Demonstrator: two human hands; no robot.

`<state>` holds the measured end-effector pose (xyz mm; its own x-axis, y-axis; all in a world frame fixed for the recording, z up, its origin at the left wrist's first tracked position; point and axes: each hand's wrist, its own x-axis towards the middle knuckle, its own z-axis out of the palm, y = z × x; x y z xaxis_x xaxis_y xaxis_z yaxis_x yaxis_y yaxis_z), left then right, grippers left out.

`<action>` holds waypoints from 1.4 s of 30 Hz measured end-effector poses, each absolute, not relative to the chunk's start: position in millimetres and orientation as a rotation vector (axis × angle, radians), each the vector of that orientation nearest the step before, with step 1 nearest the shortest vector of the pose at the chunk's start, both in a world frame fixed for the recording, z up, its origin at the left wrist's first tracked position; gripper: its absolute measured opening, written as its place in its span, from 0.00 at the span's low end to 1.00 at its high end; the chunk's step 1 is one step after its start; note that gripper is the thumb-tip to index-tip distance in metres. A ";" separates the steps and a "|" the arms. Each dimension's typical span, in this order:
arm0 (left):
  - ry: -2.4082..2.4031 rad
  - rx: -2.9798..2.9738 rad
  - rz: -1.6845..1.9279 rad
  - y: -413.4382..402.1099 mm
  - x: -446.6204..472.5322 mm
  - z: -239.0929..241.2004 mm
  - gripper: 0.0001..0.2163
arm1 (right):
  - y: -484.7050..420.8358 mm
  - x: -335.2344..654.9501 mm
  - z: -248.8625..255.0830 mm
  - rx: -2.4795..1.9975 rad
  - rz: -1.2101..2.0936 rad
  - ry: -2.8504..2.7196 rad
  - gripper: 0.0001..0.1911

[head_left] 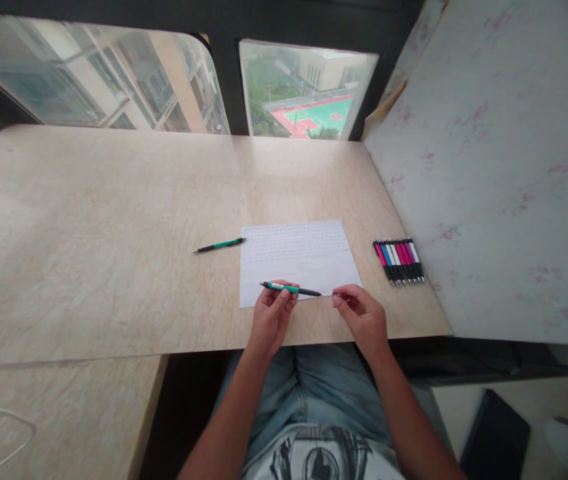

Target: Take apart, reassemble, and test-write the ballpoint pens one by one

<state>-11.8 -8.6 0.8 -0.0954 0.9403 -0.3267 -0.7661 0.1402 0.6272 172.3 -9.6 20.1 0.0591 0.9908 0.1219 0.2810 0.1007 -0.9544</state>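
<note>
My left hand (273, 317) is closed around the barrel of a green and black click pen (307, 291). The pen lies nearly level over the paper's lower edge, its front end toward the right. A thin, light piece sticks out of that end and reaches close to my right fingers. Between thumb and fingertips, my right hand (364, 319) pinches a small metal pen part (335, 295), too small to make out fully. Beneath the pen is a sheet of paper (297, 257) with rows of handwriting on its upper half. Left of it lies another green and black pen (220, 245).
A row of several pens (399, 261) in pink, blue, white and purple lies at the right, near the papered wall (504, 167). Windows (309, 93) border the far side of the marble-patterned desk (114, 233). A white cable (14, 417) lies at lower left.
</note>
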 end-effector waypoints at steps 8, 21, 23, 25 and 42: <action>0.831 0.298 1.452 -8.8 -11.2 2.5 0.11 | -6.6 163.3 30.8 -1.317 0.799 -1.582 0.04; 0.837 0.302 1.428 -7.9 -11.8 1.1 0.11 | -2.3 154.8 34.5 -1.334 0.738 -1.700 0.09; 0.839 0.308 1.417 -8.0 -11.4 1.7 0.10 | -1.5 156.6 34.4 -1.364 0.756 -1.737 0.13; 0.840 0.311 1.410 -8.1 -10.9 2.1 0.10 | -1.2 157.7 34.7 -1.380 0.803 -1.759 0.18; 0.836 0.314 1.424 -9.0 -10.0 2.4 0.09 | -0.2 154.9 41.9 -1.427 0.862 -1.733 0.13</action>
<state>-10.0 -9.0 2.4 -0.0710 0.9452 -0.3187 -0.7390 0.1648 0.6533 154.9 -0.2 41.9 -0.1276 0.9852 0.1142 0.5035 0.1636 -0.8484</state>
